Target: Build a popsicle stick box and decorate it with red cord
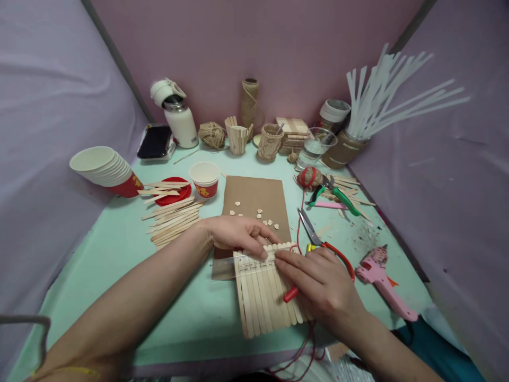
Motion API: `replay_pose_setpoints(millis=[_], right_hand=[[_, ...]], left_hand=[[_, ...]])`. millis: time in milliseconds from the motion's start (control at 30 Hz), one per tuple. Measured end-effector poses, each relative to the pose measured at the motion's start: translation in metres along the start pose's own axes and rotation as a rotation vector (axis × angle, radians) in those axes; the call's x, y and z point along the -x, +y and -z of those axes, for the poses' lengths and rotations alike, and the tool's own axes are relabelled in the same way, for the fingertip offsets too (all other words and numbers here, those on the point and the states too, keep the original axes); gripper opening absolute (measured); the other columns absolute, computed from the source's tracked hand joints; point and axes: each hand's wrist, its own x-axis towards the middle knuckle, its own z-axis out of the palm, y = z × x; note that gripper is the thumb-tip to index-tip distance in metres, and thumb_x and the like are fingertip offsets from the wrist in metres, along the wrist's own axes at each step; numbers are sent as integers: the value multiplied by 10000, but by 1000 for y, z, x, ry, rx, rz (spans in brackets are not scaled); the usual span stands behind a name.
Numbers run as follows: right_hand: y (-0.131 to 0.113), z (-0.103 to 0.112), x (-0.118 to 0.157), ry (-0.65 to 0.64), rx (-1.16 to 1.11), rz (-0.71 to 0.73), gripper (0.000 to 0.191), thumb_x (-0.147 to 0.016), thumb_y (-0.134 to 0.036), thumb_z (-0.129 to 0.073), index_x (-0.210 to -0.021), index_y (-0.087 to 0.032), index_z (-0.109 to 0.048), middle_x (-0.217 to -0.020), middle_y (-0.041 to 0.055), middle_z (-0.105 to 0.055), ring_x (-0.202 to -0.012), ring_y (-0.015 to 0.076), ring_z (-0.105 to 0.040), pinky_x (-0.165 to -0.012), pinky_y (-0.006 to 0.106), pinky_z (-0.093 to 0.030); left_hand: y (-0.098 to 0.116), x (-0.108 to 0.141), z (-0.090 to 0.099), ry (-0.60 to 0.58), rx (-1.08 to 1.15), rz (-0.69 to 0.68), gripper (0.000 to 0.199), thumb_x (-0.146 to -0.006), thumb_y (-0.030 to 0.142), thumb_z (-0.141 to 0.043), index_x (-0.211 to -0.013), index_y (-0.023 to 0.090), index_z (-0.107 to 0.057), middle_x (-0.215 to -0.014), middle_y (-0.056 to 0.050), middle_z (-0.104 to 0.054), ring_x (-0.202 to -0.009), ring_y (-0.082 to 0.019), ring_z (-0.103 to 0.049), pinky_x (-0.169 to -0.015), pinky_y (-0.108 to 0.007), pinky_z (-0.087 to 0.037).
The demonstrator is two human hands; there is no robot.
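A panel of flat wooden craft sticks laid side by side (262,302) lies tilted at the table's front edge. Across its upper part runs a clear plastic ruler (225,268). My left hand (238,233) bends over the panel's top edge, with the thumb pressing the ruler against the sticks. The fingers of my right hand (322,286) rest on the panel's right side, their tips by the ruler. A red rod-like handle (291,294) sticks out under that hand; its other end is hidden. Red yarn (301,217) passes beside the panel.
Scissors (312,231) lie by my right hand, with a pink glue gun (385,286) further right. Small wooden hearts (259,214) dot a brown cardboard sheet (254,185). Loose sticks (175,220) and paper cups (105,167) stand left; green-handled pliers (345,201) lie right.
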Motion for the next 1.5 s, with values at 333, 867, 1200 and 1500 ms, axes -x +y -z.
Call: replay_pose_setpoints(millis=[333,867,1200,1500], right_hand=[[1,0,1,0,-6,-7,319,-980,-138,-359,-1082,-130,-661,-1092,92,-721,-753,168,-586,-677,329,-369],[1,-1,1,0,-4,-6,326,-987,-152,-358,-1079,-118,-669,-1107,91,-719,-775,170,-583,-683,330,-388],[0,2,0,-19,19,-5,351,-989,-155,-342,-1070,-134,-683,-1096,86,-724,-763,160,-596,-673,330,-404],[-3,14,5,8,-10,-24,279,-948,-113,-429,-1149,-126,-623,-1179,127,-683,-861,197,-631,-708,351,-429]], left_hand=[[-2,-1,3,-49,20,-21,457,-671,209,-824,-1097,182,-663,-816,11,-743,-719,-89,-661,-719,-198,-495],[-2,-1,1,-23,11,-25,426,-671,206,-822,-1066,173,-666,-793,20,-737,-696,-74,-660,-692,-173,-496],[0,0,-4,2,-12,-32,402,-663,240,-822,-1032,180,-676,-734,26,-727,-641,-88,-639,-638,-199,-478],[0,0,-5,-12,-13,-8,390,-678,176,-789,-1050,177,-668,-774,15,-734,-658,-92,-651,-635,-193,-480]])
